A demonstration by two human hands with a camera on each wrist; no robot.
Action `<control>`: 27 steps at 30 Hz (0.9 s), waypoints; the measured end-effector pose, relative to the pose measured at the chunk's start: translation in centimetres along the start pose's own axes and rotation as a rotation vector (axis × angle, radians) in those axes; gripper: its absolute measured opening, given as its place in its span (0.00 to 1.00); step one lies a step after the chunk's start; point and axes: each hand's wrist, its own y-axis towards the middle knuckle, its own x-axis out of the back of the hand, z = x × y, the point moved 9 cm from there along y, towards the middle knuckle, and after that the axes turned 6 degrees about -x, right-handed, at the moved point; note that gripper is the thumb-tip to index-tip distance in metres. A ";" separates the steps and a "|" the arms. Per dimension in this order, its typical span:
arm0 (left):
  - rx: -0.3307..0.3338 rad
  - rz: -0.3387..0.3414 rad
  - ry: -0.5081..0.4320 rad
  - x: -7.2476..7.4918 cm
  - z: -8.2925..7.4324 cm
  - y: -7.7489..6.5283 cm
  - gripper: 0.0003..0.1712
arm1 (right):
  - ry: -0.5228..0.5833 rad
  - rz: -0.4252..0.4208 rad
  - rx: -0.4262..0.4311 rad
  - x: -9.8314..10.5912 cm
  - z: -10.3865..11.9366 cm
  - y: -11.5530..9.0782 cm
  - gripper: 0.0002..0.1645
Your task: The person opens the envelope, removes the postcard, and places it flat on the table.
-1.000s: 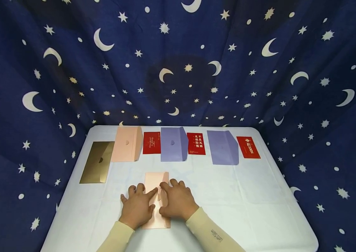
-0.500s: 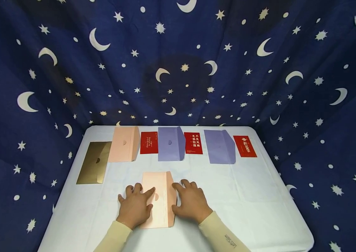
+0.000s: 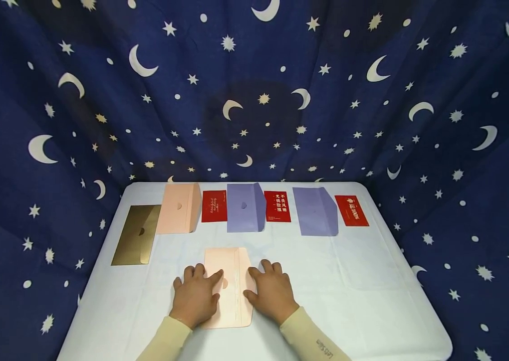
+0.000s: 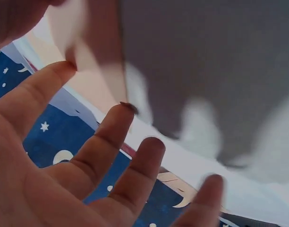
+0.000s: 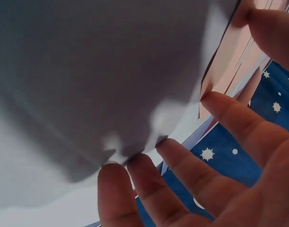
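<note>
A pale pink envelope (image 3: 229, 312) lies upright in front of me in the head view, its flap (image 3: 245, 315) folded out flat to the right. My left hand (image 3: 195, 297) rests on the left side of the envelope, index finger and thumb extended over its body. On the opposite side, my right hand (image 3: 274, 292) touches the flap with index finger and thumb. In the left wrist view the fingers (image 4: 115, 125) are spread, one fingertip at the envelope's edge. The right wrist view shows the fingers (image 5: 243, 120) spread too, with index finger and thumb on the flap.
Along the back lie another pink envelope (image 3: 174, 210), two purple envelopes (image 3: 242, 218) and three red cards (image 3: 214, 206). A gold envelope (image 3: 135, 238) lies at the left of the white table (image 3: 362, 286). A star-patterned curtain (image 3: 254, 75) surrounds the far sides.
The envelope's flap, folded over the body a second ago, has swung out to the right and now lies flat. My right hand has moved right with it; the left hand has stayed.
</note>
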 end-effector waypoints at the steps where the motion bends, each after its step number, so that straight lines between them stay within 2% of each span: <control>1: -0.008 0.001 0.007 0.1 -0.2 0.1 0.37 | -0.005 -0.005 0.000 0.0 0.0 0.0 0.37; 4: -0.042 -0.003 0.000 0.1 -0.9 0.3 0.36 | -0.004 -0.006 -0.007 -0.1 0.0 0.0 0.37; 10: -0.098 -0.013 -0.079 -0.1 -2.5 1.0 0.38 | -0.005 0.012 -0.027 -0.4 -0.1 0.0 0.37; 16: -0.095 -0.012 0.022 -0.6 -3.7 1.7 0.43 | -0.014 0.011 -0.028 -0.2 0.1 0.0 0.37; 21: -0.084 0.035 0.086 -0.9 -4.5 2.2 0.46 | -0.029 0.025 -0.025 -0.5 0.0 -0.1 0.38; 27: -0.074 0.074 0.111 -1.1 -4.7 2.5 0.45 | -0.027 0.029 -0.031 -0.8 -0.2 -0.2 0.38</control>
